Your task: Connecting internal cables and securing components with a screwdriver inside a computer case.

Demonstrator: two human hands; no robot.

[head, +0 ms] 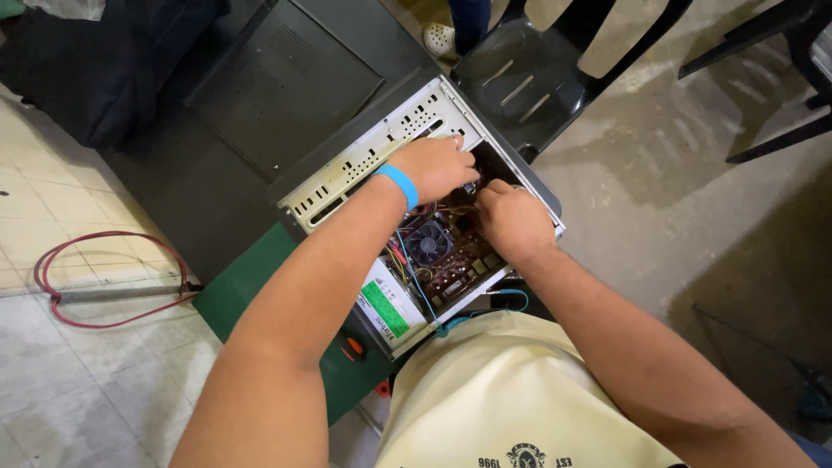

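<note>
Both hands are reached into an open PC case (381, 160) lying on a green table (251, 277).

The left hand (438, 165) is curled at the case's far wall; the right hand (511, 221) is closed over the motherboard (455, 260). What is gripped cannot be told.

We note a bright blue wristband (399, 185) on the left arm. The computer case (373, 160) shows a pale silver-grey frame punched with rows of dark slots. Inside, the circuit board (455, 260) is dark brown, its fan (428, 243) black. The power supply (388, 308) carries a white and green label. A blue cable (420, 286) crosses the board. The shirt (511, 399) is cream with a black emblem. On the whitish tiled floor (78, 373) lies a red cord (104, 277); the chair (529, 82) is black.
</note>
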